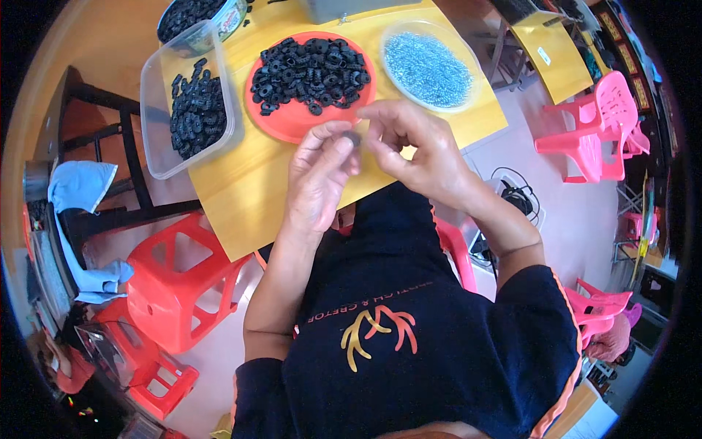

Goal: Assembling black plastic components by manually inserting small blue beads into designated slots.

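My left hand (319,175) is raised over the near part of the yellow table, pinching a small dark part (353,137) between thumb and fingertips. Close beside it is my right hand (418,146), its thumb and index finger bent toward each other in a pinch; whatever lies between those tips is too small to make out. Just beyond both hands sits a round red plate (292,130) heaped with small black ring-like plastic parts (314,72). To its right, a pale round bowl (476,79) contains many tiny shiny bluish pieces (428,69).
At the table's left edge stands a clear plastic box (157,146) with black parts inside. Behind it is a tub (232,18) of more black pieces. A grey container (351,6) occupies the far edge. Red stools (172,293) flank me at left; pink chairs (596,132) stand right.
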Motion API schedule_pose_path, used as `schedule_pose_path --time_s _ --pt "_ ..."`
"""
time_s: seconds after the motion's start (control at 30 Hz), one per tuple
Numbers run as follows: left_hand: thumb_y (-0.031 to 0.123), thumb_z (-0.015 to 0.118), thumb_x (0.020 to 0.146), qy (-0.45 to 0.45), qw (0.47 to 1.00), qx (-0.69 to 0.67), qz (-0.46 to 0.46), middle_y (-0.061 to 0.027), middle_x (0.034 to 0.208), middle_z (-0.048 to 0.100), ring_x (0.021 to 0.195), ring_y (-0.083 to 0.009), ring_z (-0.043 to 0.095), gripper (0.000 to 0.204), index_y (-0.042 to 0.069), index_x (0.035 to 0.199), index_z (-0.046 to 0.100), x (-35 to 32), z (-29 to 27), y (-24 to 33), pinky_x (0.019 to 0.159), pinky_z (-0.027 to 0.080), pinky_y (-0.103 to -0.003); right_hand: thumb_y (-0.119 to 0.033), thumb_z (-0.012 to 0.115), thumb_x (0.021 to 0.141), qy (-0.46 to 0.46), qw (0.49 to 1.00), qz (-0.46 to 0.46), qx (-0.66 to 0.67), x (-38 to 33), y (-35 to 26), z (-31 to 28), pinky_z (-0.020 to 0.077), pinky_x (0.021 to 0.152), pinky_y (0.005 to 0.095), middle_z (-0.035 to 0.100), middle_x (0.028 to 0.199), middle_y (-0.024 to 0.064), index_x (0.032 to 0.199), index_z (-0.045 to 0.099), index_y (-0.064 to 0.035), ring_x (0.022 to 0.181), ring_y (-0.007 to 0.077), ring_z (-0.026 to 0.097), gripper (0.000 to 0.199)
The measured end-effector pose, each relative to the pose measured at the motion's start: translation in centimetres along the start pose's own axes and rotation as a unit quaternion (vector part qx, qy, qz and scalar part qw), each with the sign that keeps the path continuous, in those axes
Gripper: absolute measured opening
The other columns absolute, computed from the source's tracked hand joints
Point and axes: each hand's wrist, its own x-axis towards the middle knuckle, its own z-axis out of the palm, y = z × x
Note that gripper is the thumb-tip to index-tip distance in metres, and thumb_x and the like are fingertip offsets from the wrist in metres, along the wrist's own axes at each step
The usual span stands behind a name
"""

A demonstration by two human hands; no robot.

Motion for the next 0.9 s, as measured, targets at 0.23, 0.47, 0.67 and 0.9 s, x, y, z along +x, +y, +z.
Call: schedule_pose_path --time_s 0.23,0.47,0.67,0.9 --pt "0.005 0.061 0.09 -0.002 0.998 0.045 -0.033 -0.0051 0.088 0.062 0.077 -0.0139 0.059 0.019 0.003 0.109 0.059 -1.9 -1.5 -0.1 0.069 0.048 -0.027 -0.002 0.067 0.084 -0.048 0.994 0.037 0.093 -0.6 0.7 1.4 0.0471 0.06 0.0236 0.057 0.079 0.0018 0.112 0.057 -0.0004 0.068 0.0069 0.056 0.03" --pt "0.006 0.063 0.088 -0.062 0.994 0.027 -0.09 -0.0074 0.086 0.062 0.073 -0.0145 0.059 0.019 0.003 0.106 0.058 -3.4 -3.6 0.5 0.066 0.05 -0.027 -0.008 0.071 0.085 -0.202 0.937 0.16 0.236 0.1 2.9 1.3 0.0457 0.071 0.0217 0.056 0.084 -0.0024 0.114 0.058 -0.0031 0.078 0.0045 0.054 0.032" --pt "0.006 0.063 0.088 -0.037 0.998 0.023 -0.049 -0.0089 0.09 0.062 0.075 -0.0142 0.057 0.017 0.003 0.104 0.059 -4.0 -4.8 1.0 0.067 0.047 -0.026 -0.015 0.067 0.086 -0.101 0.99 0.012 -0.094 3.5 3.2 1.1 0.0484 0.065 0.0309 0.064 0.084 0.0054 0.095 0.067 -0.0035 0.073 0.016 0.061 0.015" --pt "0.005 0.062 0.088 -0.022 0.999 0.019 -0.015 -0.0091 0.09 0.063 0.074 -0.0143 0.056 0.017 0.002 0.105 0.059 -4.0 -5.9 2.1 0.066 0.044 -0.026 -0.024 0.065 0.083 -0.076 0.896 -0.065 -0.433 6.8 5.2 1.8 0.0515 0.066 0.0399 0.062 0.085 0.0108 0.089 0.068 -0.0081 0.077 0.03 0.064 0.017"
